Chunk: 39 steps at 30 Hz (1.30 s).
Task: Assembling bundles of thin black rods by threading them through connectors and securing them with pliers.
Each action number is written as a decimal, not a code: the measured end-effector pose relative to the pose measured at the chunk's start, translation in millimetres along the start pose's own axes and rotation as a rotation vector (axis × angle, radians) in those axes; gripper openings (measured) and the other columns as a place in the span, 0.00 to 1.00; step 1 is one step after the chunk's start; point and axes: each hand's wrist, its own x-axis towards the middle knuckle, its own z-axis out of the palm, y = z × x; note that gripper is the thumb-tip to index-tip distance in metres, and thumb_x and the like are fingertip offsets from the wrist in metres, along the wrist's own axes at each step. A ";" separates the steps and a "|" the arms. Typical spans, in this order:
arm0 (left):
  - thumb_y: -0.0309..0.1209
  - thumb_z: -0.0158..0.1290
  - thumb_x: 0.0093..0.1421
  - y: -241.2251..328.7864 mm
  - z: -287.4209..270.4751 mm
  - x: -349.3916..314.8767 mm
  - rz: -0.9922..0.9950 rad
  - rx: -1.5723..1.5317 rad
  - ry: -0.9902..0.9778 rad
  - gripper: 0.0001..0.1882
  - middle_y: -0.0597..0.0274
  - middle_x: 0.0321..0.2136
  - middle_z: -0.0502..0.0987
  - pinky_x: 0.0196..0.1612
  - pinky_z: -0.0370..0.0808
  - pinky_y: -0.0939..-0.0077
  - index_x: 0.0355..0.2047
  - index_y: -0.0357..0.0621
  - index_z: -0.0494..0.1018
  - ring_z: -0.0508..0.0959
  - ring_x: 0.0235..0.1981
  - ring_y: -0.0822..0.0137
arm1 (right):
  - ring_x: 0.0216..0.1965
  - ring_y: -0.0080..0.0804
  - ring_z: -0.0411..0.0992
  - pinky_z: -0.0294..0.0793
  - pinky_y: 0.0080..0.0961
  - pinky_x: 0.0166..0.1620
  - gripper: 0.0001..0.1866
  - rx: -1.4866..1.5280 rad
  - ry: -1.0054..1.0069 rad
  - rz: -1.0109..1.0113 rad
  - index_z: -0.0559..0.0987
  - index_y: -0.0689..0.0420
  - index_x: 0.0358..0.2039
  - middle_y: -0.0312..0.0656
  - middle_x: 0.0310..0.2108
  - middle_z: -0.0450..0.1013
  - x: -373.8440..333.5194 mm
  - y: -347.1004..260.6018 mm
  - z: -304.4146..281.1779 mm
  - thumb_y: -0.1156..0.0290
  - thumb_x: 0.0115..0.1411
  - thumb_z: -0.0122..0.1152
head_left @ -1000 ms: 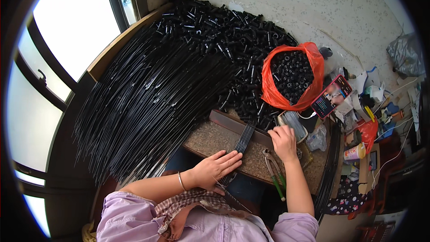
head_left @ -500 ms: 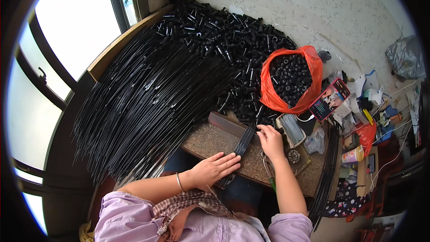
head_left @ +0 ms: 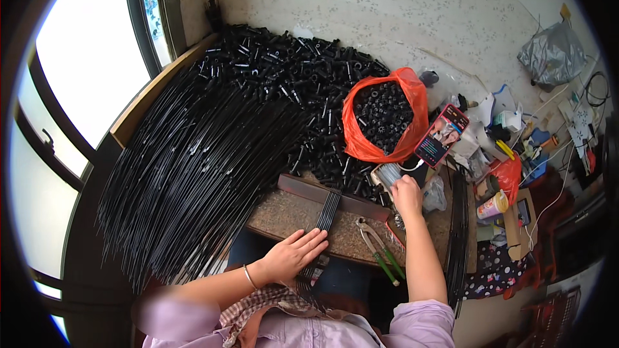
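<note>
My left hand lies flat, fingers stretched out, on a narrow row of thin black rods. The rods' far ends rest over a long dark metal bar on the speckled board. My right hand is at the near edge of an open box of thin pale strips, its fingers bent and drawn together. Its fingertips are hidden, so whatever they grip does not show. Between my hands lie pincers with green handles.
A big heap of long black rods spreads at left, with black plastic pieces behind. An orange-red bag holds small black parts. A phone leans at right, near a clear plastic bag and clutter. More rods stand along the right edge.
My right hand has left the rods' far ends and moved right to the box of strips. My left hand stays on the rods. The whole view has shifted, and the pincers show fully.
</note>
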 end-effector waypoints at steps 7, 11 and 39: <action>0.29 0.47 0.31 -2.4 0.7 -0.5 0.008 0.046 -0.082 0.40 0.52 0.51 0.44 0.52 0.44 0.68 0.48 0.35 0.45 0.45 0.53 0.62 | 0.29 0.37 0.62 0.64 0.30 0.30 0.05 -0.080 0.115 0.006 0.70 0.59 0.21 0.41 0.23 0.62 3.2 -9.2 4.8 0.73 0.41 0.52; 0.27 0.43 0.36 -5.1 9.3 5.9 -0.006 -0.008 -0.032 0.36 0.53 0.51 0.44 0.51 0.45 0.68 0.49 0.36 0.45 0.45 0.53 0.63 | 0.28 0.38 0.62 0.63 0.30 0.31 0.04 -0.024 -0.086 0.097 0.70 0.61 0.18 0.43 0.23 0.62 14.0 0.0 2.3 0.74 0.40 0.52; 0.26 0.41 0.37 -32.5 16.0 30.8 0.020 -0.046 -0.021 0.34 0.55 0.51 0.45 0.52 0.44 0.69 0.49 0.38 0.46 0.46 0.53 0.64 | 0.24 0.39 0.66 0.65 0.26 0.27 0.04 0.392 -0.107 -0.200 0.72 0.61 0.21 0.43 0.21 0.65 26.7 -36.9 53.7 0.79 0.42 0.48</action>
